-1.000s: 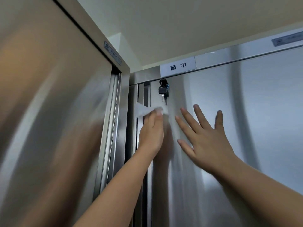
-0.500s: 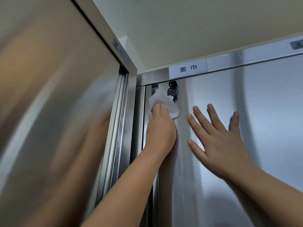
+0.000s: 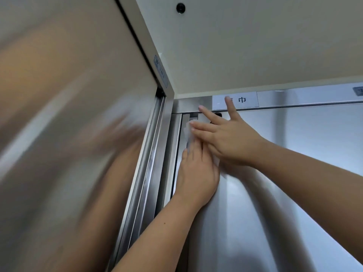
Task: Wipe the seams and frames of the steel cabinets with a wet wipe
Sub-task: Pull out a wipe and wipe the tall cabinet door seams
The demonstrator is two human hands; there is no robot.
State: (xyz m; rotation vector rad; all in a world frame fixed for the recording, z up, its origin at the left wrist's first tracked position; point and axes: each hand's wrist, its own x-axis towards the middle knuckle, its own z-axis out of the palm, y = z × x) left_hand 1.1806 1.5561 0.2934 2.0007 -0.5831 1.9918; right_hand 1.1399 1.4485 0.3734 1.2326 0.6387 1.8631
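My left hand (image 3: 196, 171) lies flat on the left edge of the steel cabinet door (image 3: 294, 173) and presses a white wet wipe (image 3: 187, 132) against the vertical seam (image 3: 176, 154) near the door's top corner. Its fingertips are hidden under my right hand (image 3: 227, 138). That hand rests open with spread fingers across the door corner; one finger reaches up onto the top frame (image 3: 304, 98) and its white label (image 3: 243, 100). The dark key (image 3: 217, 114) in the lock is mostly covered by the right hand.
A second steel cabinet (image 3: 59, 134) stands close on the left at a right angle, its door rails (image 3: 151, 154) beside the seam. The ceiling (image 3: 255, 46) hangs just above the frames and carries a small black round fitting (image 3: 180, 7).
My left hand slid the wipe up the seam to the door's top corner. My right hand moved left and up, now over the left fingers and the key. The view tilted upward.
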